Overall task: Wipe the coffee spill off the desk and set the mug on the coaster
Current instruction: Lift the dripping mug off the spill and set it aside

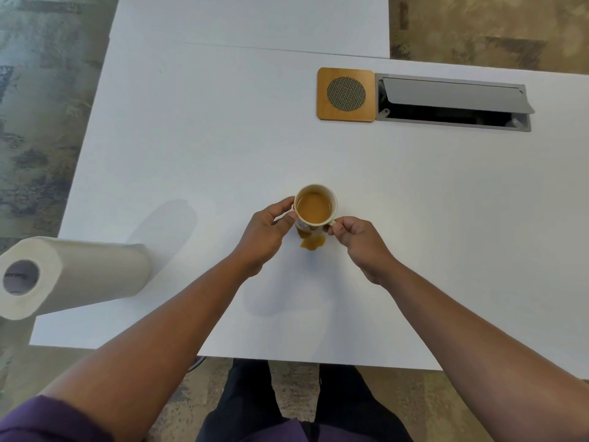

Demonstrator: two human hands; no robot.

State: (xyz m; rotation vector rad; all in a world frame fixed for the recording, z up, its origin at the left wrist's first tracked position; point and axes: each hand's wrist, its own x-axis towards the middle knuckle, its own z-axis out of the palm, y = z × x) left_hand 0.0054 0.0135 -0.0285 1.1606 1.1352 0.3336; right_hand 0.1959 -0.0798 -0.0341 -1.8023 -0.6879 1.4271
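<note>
Gripping a cream ceramic mug from both sides, a person stands at the near edge of a smooth white desk, seen from the head camera. The left hand curls its fingers and thumb round the mug's rounded wall at 9 o'clock, while the right hand pinches the small handle at 4 o'clock between thumb and bent fingers. The cup sits near the middle of the desk, nearly full of milky brown coffee; whether its base touches the surface cannot be told. A dark printed pattern shows low on its near side.

Just below the mug, at 6 o'clock, a small glossy coffee spill spreads in an irregular amber puddle between the two hands.

Well apart at 1 o'clock lies a square wooden coaster with rounded corners and a round woven grey inset at its centre. Touching its right edge is a rectangular grey metal cable hatch, its flap tilted open over a dark slot.

At 8 o'clock, a paper towel roll lies on its side at the desk's left edge, soft white sheets wound round a cardboard tube, one end overhanging mottled carpet.
</note>
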